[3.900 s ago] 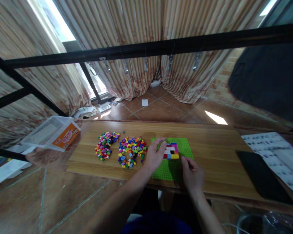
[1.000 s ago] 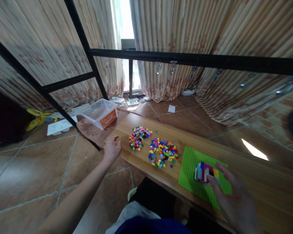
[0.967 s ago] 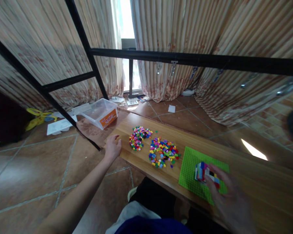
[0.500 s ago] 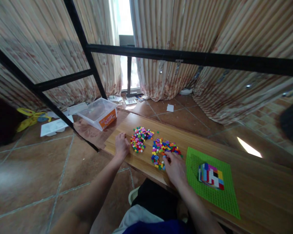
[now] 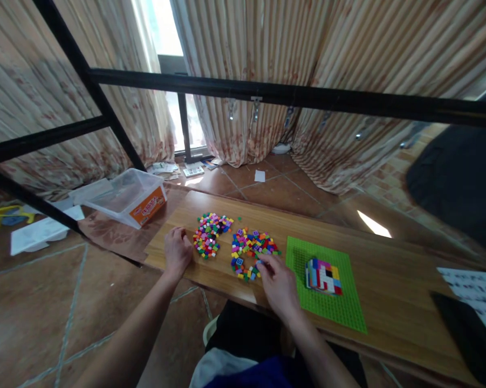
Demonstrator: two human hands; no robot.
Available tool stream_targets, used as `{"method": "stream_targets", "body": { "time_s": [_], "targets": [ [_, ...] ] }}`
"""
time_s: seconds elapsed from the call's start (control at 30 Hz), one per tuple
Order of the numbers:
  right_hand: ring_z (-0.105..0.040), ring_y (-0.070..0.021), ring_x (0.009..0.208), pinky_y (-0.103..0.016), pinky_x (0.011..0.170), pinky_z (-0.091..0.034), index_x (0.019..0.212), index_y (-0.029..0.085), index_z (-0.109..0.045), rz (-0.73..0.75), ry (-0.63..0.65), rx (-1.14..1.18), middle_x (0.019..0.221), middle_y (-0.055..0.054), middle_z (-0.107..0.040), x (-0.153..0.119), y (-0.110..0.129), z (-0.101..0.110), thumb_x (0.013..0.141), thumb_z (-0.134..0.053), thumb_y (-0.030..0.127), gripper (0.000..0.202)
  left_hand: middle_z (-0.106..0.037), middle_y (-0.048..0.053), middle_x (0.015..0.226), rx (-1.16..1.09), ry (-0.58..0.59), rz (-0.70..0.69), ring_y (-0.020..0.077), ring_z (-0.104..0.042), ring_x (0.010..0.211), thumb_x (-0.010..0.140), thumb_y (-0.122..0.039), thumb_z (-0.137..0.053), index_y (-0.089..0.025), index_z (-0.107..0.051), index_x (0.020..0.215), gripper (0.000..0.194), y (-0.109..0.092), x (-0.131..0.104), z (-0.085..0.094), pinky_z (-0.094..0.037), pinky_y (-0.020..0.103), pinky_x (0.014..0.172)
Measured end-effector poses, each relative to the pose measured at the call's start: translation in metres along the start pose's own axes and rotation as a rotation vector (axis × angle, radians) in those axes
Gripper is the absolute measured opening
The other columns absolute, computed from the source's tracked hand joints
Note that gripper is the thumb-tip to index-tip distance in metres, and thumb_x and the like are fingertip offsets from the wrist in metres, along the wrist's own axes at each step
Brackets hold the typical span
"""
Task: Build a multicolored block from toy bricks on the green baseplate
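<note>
My left hand [image 5: 178, 251] rests closed on the wooden table [image 5: 222, 202], just left of a pile of small colourful toy bricks [image 5: 207, 237]. Whatever its curled fingers hold, if anything, is hidden. A second brick pile [image 5: 257, 243] lies to the right, with a few larger blue and purple pieces in it. At that pile's near right side, my right hand [image 5: 278, 280] has thumb and fingers pinched together; I cannot make out what is between them. Farther right, a block built of multicoloured bricks [image 5: 323, 276] stands on a green baseplate [image 5: 348, 312].
A clear plastic box [image 5: 125, 196] with an orange label stands beyond the table's left end. A black metal bar frame [image 5: 226, 86] crosses in front of the curtains [image 5: 246, 48]. A dark object [image 5: 465, 334] and a white printed sheet [image 5: 477, 296] lie at the right.
The view has turned right, so everything sits farther left and the printed sheet has come into sight. My right hand stays by the right pile; my left hand remains closed beside the left one.
</note>
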State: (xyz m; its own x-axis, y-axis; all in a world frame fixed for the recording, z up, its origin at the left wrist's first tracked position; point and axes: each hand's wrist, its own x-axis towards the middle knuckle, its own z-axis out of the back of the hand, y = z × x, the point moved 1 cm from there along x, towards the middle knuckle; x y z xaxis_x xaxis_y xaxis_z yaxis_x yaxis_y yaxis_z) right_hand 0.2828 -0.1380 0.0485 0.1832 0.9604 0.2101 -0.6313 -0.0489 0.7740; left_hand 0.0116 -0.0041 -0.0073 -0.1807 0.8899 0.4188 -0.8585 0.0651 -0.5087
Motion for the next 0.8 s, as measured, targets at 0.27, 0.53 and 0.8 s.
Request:
{"method": "stream_targets", "body": {
  "time_s": [0.27, 0.53, 0.8],
  "targets": [
    [-0.066, -0.0202, 0.091, -0.036, 0.084, -0.051, 0.098, 0.022, -0.069, -0.231, -0.145, 0.161, 0.099, -0.006, -0.070, -0.047, -0.040, 0.058, 0.085, -0.057, 0.043, 0.027, -0.064, 0.016, 0.105, 0.035, 0.028, -0.022, 0.0298, -0.056, 0.105, 0.078, -0.019, -0.042, -0.012, -0.063, 0.092, 0.026, 0.003, 0.003, 0.001, -0.044, 0.045, 0.099],
    [-0.069, -0.0237, 0.092, -0.040, 0.081, -0.055, 0.104, 0.020, -0.068, -0.344, -0.309, 0.297, 0.104, -0.011, -0.072, -0.068, -0.074, 0.099, 0.074, -0.069, 0.045, 0.038, -0.063, 0.016, 0.105, 0.062, 0.034, -0.018, 0.0303, -0.057, 0.104, 0.078, -0.023, -0.042, -0.013, -0.063, 0.093, 0.028, 0.004, 0.006, 0.003, -0.044, 0.045, 0.099],
    [-0.068, -0.0218, 0.085, -0.037, 0.080, -0.054, 0.093, 0.019, -0.070, -0.302, -0.370, 0.140, 0.095, -0.009, -0.072, -0.057, -0.085, 0.113, 0.080, -0.062, 0.048, 0.033, -0.063, 0.013, 0.102, 0.067, 0.044, -0.026, 0.0295, -0.056, 0.104, 0.079, -0.023, -0.042, -0.015, -0.062, 0.089, 0.024, -0.003, 0.006, 0.009, -0.043, 0.047, 0.100]
  ]
}}
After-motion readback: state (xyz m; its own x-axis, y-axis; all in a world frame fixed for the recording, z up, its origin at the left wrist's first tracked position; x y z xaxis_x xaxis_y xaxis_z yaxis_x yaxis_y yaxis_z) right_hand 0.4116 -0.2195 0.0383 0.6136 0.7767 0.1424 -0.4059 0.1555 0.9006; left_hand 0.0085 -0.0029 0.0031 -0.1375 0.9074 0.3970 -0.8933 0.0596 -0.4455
